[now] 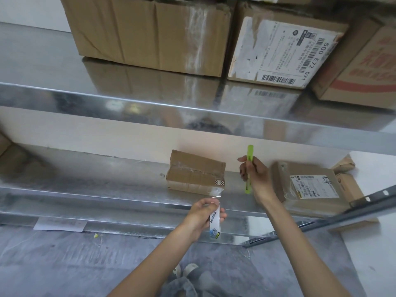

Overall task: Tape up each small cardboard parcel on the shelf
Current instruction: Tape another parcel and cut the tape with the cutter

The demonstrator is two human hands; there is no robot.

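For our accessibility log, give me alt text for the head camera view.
A person's left hand holds a roll of clear tape, its strip stretched up to a small cardboard parcel on a metal shelf, while the right hand grips a green cutter beside it. A second, labelled parcel lies to the right.

Noted both forearms bare, entering from the bottom edge and reaching forward, set wide at the elbows and closer at the wrists. Logged left grip as the lower and nearer one, back of hand toward the camera, fingers curled round a tape roll. Logged right grip higher and farther forward, fingers and thumb closed round a green cutter held roughly upright. Found the grips apart, not touching.
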